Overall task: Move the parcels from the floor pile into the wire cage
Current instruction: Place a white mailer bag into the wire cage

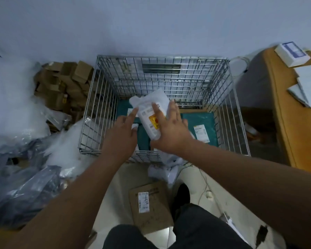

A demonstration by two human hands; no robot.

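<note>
A white plastic parcel [149, 106] with a printed label and a yellow sticker hangs tilted over the open wire cage [239, 108]. My right hand [172, 130] lies on its right side with straight, spread fingers; the thumb is hidden below. My left hand [120, 135] touches the parcel's left edge with a straight index finger. Teal parcels [199, 121] lie on the cage floor underneath. On the floor in front of the cage lie a flat cardboard parcel [149, 203] and crumpled white bags [162, 171].
A heap of grey and clear plastic bags [25, 177] fills the left floor, with small cardboard boxes [65, 81] behind it. A yellow-edged desk [284, 123] with papers stands right of the cage. A white cable [205, 187] runs over the tiles by my legs.
</note>
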